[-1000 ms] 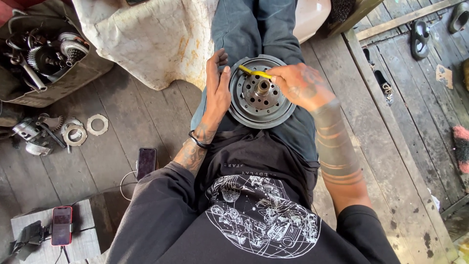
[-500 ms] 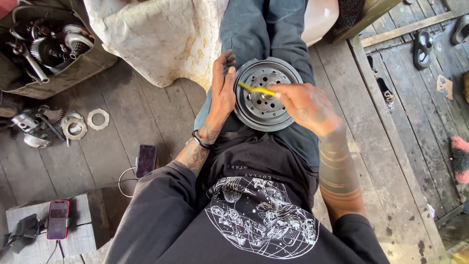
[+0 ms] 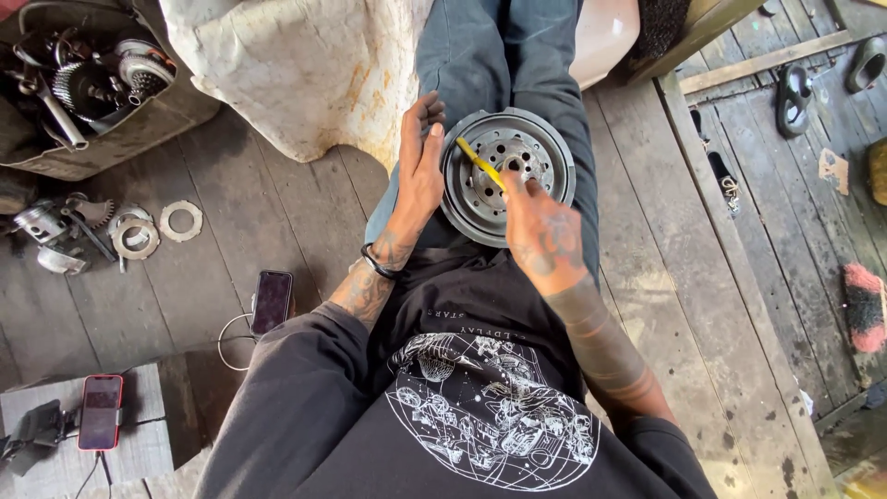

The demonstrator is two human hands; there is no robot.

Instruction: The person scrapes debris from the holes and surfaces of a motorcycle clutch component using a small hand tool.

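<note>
Resting on the lap, the grey metal disc (image 3: 508, 176) is steadied by the left hand (image 3: 420, 171), fingers pressed together flat against its rim, while the right hand (image 3: 540, 226), pinching a yellow tool (image 3: 480, 164), has shifted its tip toward the hub.

grey round perforated metal disc (image 3: 508, 176) | flat on lap | yellow tool (image 3: 479, 163) across face
</note>
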